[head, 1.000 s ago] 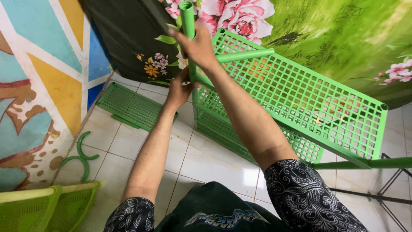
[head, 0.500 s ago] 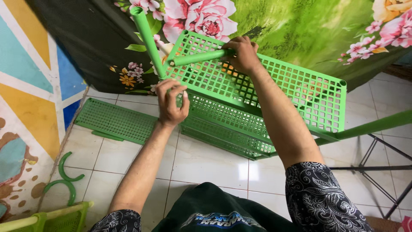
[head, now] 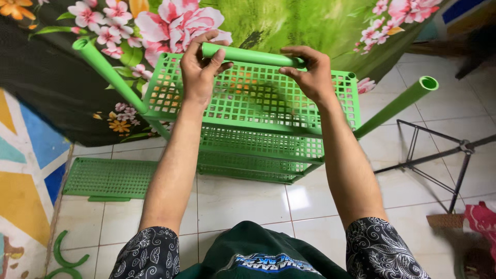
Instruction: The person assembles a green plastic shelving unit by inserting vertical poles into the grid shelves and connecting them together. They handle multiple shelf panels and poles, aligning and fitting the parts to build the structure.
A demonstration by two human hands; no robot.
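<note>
A flat green grid panel (head: 109, 177) lies on the white tile floor (head: 248, 201) near its left edge. A flowery cloth (head: 289, 26) hangs behind. A black metal stand (head: 439, 155) sits right.

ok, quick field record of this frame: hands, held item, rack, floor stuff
left hand: grips one end of green tube
right hand: grips the tube's other end
tube: level, above green lattice rack
rack posts: two green posts stick out at its sides
floor: loose green lattice shelf on white tiles, black metal stand to the right
</note>
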